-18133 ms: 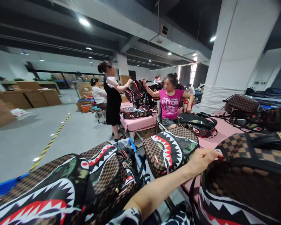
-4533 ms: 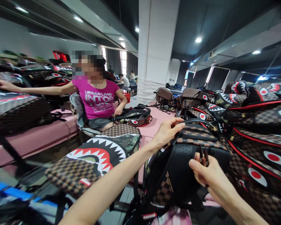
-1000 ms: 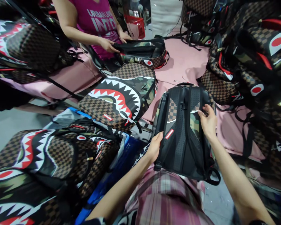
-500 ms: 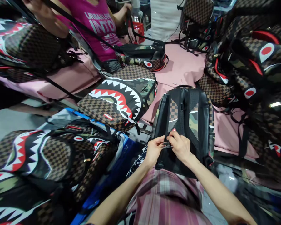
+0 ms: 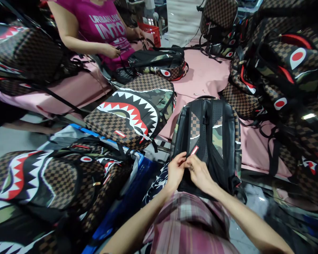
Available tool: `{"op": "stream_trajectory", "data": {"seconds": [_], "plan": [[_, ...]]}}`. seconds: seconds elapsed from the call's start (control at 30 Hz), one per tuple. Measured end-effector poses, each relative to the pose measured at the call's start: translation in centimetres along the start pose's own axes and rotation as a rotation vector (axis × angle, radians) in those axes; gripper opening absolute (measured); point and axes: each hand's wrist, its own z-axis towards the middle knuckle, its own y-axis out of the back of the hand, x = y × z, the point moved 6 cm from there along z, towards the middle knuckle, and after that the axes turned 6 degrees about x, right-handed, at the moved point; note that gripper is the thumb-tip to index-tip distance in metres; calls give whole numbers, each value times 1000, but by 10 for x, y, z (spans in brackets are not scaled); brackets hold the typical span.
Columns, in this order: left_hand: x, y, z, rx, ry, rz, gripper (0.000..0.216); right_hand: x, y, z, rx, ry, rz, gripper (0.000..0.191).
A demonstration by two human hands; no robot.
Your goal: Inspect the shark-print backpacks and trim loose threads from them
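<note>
A black backpack (image 5: 229, 141) lies with its back panel and shoulder straps facing up, at the table's near edge in front of me. Both of my hands are over its lower left part, close together. My left hand (image 5: 176, 171) pinches at the lower end of the left shoulder strap (image 5: 186, 130). My right hand (image 5: 200, 173) is beside it, thumb and fingers closed at the same strap end. The fingers hide most of what they grip. A small red and white label (image 5: 194, 150) shows just above my right hand.
A checkered shark-mouth backpack (image 5: 116, 123) lies left of centre. More backpacks are piled at right (image 5: 283, 74) and lower left (image 5: 60, 176), by a blue-edged container (image 5: 140, 162). Across the pink table (image 5: 201, 70), a person in a magenta shirt (image 5: 106, 28) handles another bag.
My hands stay at the strap end with their fingers shifted, and the red label shows more. The other person's raised hand has come down to the bag across the table.
</note>
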Motion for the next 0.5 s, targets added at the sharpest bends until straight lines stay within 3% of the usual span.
{"op": "stream_trajectory", "data": {"seconds": [0.07, 0.17, 0.27, 0.33, 0.4, 0.5], "plan": [[-1, 0, 3, 10, -4, -20, 42, 1, 8, -3, -19, -23, 207, 19], [-8, 1, 6, 40, -74, 98, 43, -16, 24, -12, -46, -194, 321, 17], [-10, 2, 8, 69, -111, 211, 39, -35, 24, -25, 148, -332, 255, 34], [-9, 3, 10, 72, -119, 267, 35, -45, 20, -35, 255, -394, 163, 32], [-9, 5, 12, 62, -129, 326, 31, -51, 20, -42, 263, -428, 96, 21], [-13, 7, 16, 39, -142, 388, 26, -56, 22, -43, 186, -462, 104, 22]]}}
